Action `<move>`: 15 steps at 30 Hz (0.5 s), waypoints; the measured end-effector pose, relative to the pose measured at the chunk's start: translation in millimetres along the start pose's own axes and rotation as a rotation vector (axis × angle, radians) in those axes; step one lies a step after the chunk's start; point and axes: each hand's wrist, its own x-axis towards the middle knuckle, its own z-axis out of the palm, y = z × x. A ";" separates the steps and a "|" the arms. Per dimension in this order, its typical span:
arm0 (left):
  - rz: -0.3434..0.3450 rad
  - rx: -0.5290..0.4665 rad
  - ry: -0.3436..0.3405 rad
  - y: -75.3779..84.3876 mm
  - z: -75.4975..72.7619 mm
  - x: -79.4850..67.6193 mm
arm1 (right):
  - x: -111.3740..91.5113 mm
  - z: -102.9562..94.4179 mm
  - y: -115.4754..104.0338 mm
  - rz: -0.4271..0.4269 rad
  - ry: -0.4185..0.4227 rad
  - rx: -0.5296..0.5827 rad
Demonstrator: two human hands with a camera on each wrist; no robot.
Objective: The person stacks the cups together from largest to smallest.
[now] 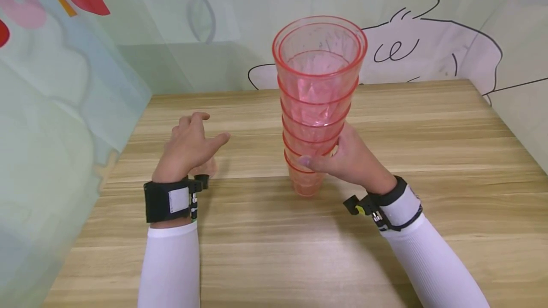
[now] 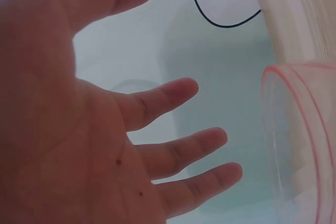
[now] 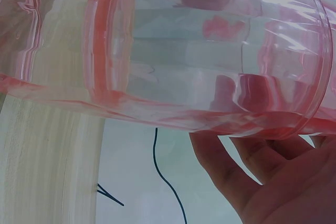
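A tall stack of nested, see-through pink cups [image 1: 318, 103] with red rims stands upright near the middle of the head view. My right hand [image 1: 348, 160] grips the stack low down, its thumb across the front and its fingers behind. In the right wrist view the fingers [image 3: 223, 166] curl against the clear wall of a cup [image 3: 184, 51]. To the left, my left hand [image 1: 188, 144] hovers with spread fingers and holds nothing. Partly hidden below it is a single pink cup [image 1: 210, 168], whose rim [image 2: 291, 85] shows at the right of the left wrist view, apart from the fingertips.
A wood-grain table [image 1: 257, 246] lies under both hands. Its far edge meets a pale wall covering [image 1: 171, 23] with black line drawings, and a coloured printed sheet [image 1: 47, 108] hangs along the left side.
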 end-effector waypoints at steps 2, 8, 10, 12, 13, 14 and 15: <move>-0.005 -0.005 -0.011 -1.0 0.0 0.4 | 0.0 0.2 -0.4 0.000 0.000 -0.001; -0.031 -0.010 -0.070 -3.9 -0.6 0.7 | -0.8 0.0 -0.9 0.027 0.004 0.000; -0.032 -0.008 -0.083 -4.6 -0.6 0.9 | -0.8 0.0 -0.7 0.030 0.005 0.005; -0.031 -0.007 -0.090 -5.2 -0.3 1.1 | -1.0 -0.1 -0.6 0.029 0.007 0.005; -0.031 -0.008 -0.092 -5.5 -0.2 1.3 | -1.0 -0.1 -0.4 0.028 0.007 0.006; -0.031 -0.007 -0.094 -5.9 0.0 1.4 | -1.1 -0.1 -0.2 0.027 0.007 0.008; -0.032 -0.004 -0.097 -6.1 0.2 1.6 | -1.3 -0.2 -0.1 0.027 0.007 0.008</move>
